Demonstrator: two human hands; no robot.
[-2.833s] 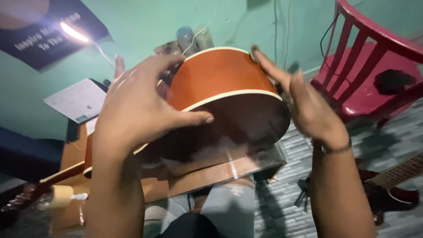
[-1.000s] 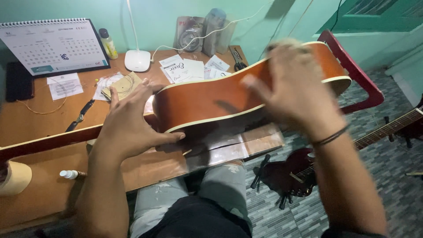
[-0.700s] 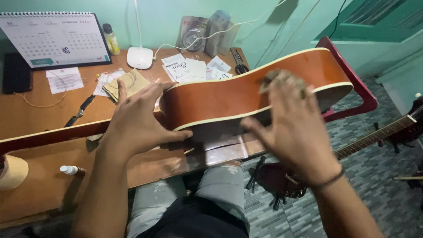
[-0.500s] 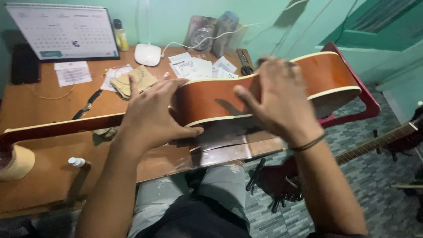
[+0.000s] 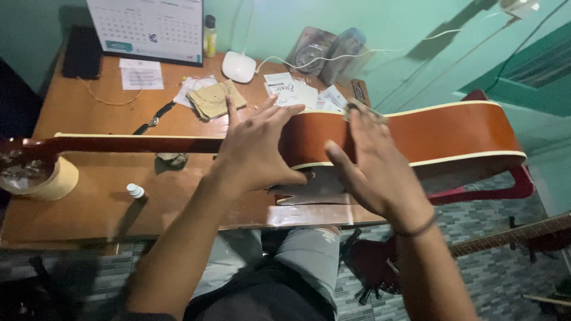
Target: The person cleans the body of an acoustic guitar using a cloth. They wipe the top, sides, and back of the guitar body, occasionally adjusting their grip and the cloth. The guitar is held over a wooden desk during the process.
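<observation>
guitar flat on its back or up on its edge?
On its edge. The orange guitar shows its side, with both pale binding lines visible, and its neck runs level over the desk. Left hand and right hand press flat against it.

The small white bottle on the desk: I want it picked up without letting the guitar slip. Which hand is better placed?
Probably the left hand: it rests nearer the white bottle. The right hand lies on the guitar.
</observation>
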